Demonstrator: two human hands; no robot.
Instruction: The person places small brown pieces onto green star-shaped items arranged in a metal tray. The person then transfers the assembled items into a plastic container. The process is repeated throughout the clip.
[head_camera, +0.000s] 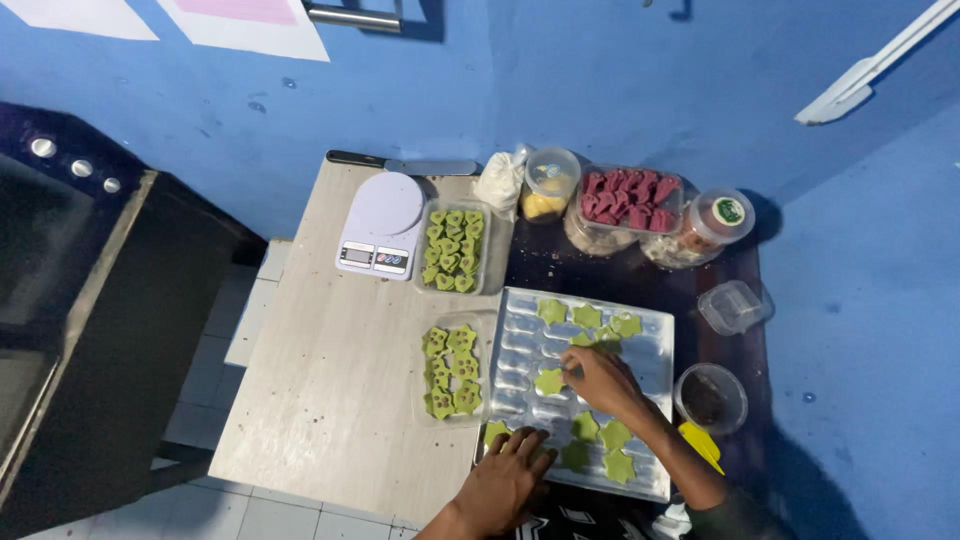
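A clear plastic mould tray (525, 345) with rows of cavities lies at the table's right side. Several green star-shaped dough pieces (586, 316) sit on it. My right hand (600, 382) reaches across the tray, fingertips pinching one green star (549, 381) near the tray's middle. My left hand (505, 478) rests flat on the tray's near left corner, fingers spread, beside another green piece (495, 431). Left of the tray a clear container (455, 370) holds several green shaped pieces.
A white kitchen scale (380, 225) and a second container of green pieces (453, 250) stand farther back. Behind are a tub of red pieces (630, 200), a small tub with yellow content (548, 185), jars, and a dark bowl (711, 398). Blue walls surround the table.
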